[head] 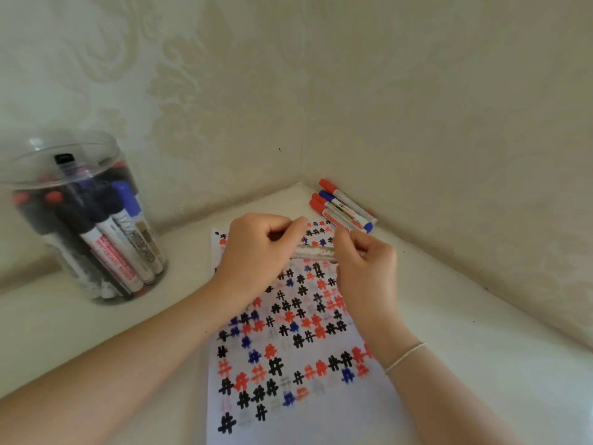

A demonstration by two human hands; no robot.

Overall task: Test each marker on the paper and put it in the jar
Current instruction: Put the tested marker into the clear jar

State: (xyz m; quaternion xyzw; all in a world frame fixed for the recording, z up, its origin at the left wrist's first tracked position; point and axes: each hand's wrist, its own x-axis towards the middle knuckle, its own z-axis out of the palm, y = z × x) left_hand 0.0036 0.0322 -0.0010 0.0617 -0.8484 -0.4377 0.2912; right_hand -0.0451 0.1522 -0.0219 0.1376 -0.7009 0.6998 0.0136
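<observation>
Markers fill the clear plastic jar; four (red, blue caps) wait — fingers of both hands grip one white marker, we judge.

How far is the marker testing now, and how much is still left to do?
Mostly done: the jar holds many markers and the paper is nearly covered with marks. Both hands, left hand and right hand, hold one marker above the paper. A few markers wait in the corner.
</observation>
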